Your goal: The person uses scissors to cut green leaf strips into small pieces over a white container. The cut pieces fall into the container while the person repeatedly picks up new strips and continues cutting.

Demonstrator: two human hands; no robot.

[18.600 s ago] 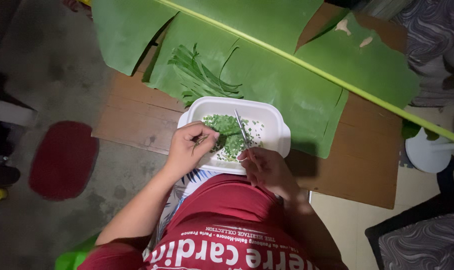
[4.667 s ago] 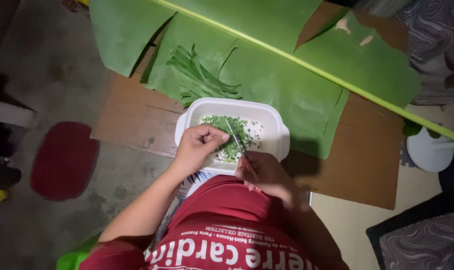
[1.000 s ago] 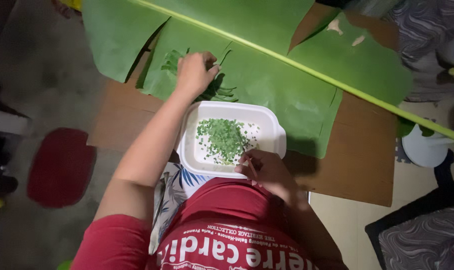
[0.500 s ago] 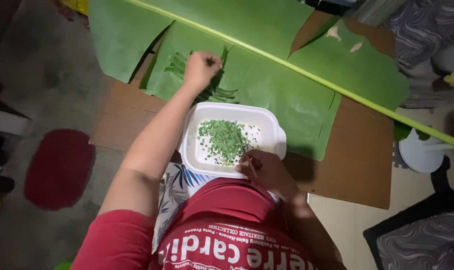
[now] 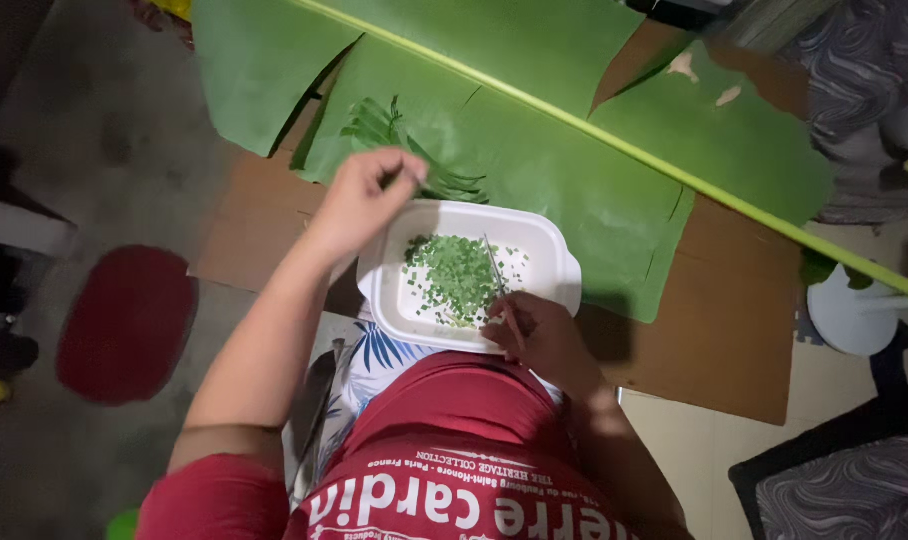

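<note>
A white rectangular tray (image 5: pixel 551 262) sits in front of me with a heap of chopped green pieces (image 5: pixel 456 278) in it. My right hand (image 5: pixel 534 335) rests at the tray's near right edge, shut on a thin knife (image 5: pixel 495 270) whose blade lies over the chopped greens. My left hand (image 5: pixel 364 196) hovers just left of the tray's far corner, fingers pinched on long green leaves (image 5: pixel 444 182) that trail from the bundle (image 5: pixel 379 125) lying on the banana leaf (image 5: pixel 534 110).
The banana leaf lies over brown cardboard (image 5: pixel 724 330) on a grey floor. A dark red round mat (image 5: pixel 124 320) is at the left. A white round object (image 5: pixel 854 315) stands at the right, near patterned dark fabric (image 5: pixel 844 490).
My left hand has drawn back from the leaf bundle toward the tray, pulling some long leaves with it. The right hand and knife stayed at the tray.
</note>
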